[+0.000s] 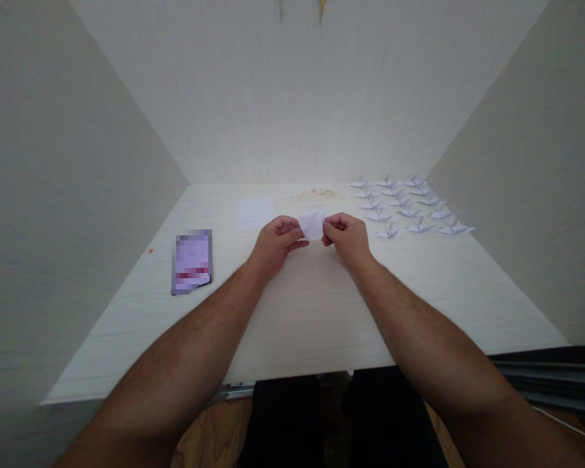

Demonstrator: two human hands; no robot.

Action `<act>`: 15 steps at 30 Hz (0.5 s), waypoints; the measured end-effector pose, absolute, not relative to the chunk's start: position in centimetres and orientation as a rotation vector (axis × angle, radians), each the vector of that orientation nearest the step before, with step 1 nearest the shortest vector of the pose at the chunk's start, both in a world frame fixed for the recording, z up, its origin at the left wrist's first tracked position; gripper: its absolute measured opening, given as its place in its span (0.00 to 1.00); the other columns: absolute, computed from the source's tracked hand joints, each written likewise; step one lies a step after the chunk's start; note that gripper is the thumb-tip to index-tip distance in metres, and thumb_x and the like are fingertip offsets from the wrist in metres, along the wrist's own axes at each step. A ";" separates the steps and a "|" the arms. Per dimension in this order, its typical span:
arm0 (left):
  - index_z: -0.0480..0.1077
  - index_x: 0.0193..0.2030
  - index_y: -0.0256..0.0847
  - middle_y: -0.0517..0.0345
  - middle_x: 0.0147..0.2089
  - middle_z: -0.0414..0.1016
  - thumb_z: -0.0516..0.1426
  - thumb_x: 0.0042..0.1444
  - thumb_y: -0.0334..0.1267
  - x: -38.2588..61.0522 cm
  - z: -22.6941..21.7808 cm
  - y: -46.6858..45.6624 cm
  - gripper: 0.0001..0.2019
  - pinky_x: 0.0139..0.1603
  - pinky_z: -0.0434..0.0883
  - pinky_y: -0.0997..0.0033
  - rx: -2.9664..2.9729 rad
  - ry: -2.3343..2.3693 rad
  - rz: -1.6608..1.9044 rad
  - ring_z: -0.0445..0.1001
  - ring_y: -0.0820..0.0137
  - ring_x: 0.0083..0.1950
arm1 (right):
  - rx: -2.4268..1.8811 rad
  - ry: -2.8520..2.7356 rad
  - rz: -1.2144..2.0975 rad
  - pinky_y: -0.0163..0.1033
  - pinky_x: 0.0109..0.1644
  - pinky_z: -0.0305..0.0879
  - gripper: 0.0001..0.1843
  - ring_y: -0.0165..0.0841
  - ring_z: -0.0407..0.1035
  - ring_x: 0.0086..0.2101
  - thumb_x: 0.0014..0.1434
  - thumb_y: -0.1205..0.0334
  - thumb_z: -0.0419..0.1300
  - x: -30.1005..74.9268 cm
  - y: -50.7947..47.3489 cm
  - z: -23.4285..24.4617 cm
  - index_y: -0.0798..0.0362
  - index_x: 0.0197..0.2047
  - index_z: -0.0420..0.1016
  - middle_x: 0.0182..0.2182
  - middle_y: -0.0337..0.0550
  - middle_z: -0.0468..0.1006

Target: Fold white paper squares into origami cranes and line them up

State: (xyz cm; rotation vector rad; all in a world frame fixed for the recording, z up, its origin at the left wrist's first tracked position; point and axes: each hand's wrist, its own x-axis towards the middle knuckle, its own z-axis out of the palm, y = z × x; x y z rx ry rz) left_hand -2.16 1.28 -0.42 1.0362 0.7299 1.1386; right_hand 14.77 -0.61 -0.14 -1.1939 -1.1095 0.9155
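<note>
Between my two hands a small square of white folded paper (312,225) is held up over the table, with a slanting crease across it. My left hand (279,242) pinches its left edge between thumb and fingers. On the opposite edge, the fingertips of my right hand (345,235) are closed on the paper too. Behind my left hand lies a flat stack or sheet of white paper (254,213). To the right of my right hand, several folded paper cranes (409,212) stand in rows on the table.
A phone-like device (192,261), its screen blurred out, lies on the white table (316,312) at the left. A small red speck (151,251) is near the left edge. Walls enclose the table at the back and both sides. Brownish marks (322,193) show near the back wall.
</note>
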 end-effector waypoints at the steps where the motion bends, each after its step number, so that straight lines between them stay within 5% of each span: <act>1: 0.68 0.36 0.38 0.59 0.35 0.77 0.70 0.42 0.39 -2.1 -0.4 1.3 0.18 0.38 0.77 0.68 1.042 0.742 1.146 0.78 0.72 0.35 | -1.192 -1.118 0.932 0.32 0.23 0.63 0.10 0.27 0.67 0.18 0.48 0.56 0.66 14.7 -0.7 -0.1 0.54 0.29 0.74 0.17 0.35 0.74; 8: 0.68 0.32 0.38 0.61 0.31 0.74 0.68 0.45 0.42 -1.9 -0.3 1.2 0.15 0.33 0.75 0.71 1.069 0.822 1.216 0.75 0.74 0.31 | -1.220 -1.231 1.018 0.31 0.21 0.59 0.08 0.27 0.66 0.17 0.47 0.58 0.65 14.5 -1.2 0.4 0.53 0.25 0.72 0.15 0.35 0.73; 15: 0.69 0.38 0.40 0.63 0.28 0.73 0.66 0.45 0.40 -1.7 -0.4 1.3 0.15 0.31 0.74 0.71 1.120 0.913 1.297 0.72 0.74 0.27 | -1.180 -1.276 1.103 0.31 0.21 0.59 0.10 0.26 0.66 0.17 0.47 0.58 0.66 14.5 -1.4 0.5 0.52 0.26 0.70 0.16 0.34 0.73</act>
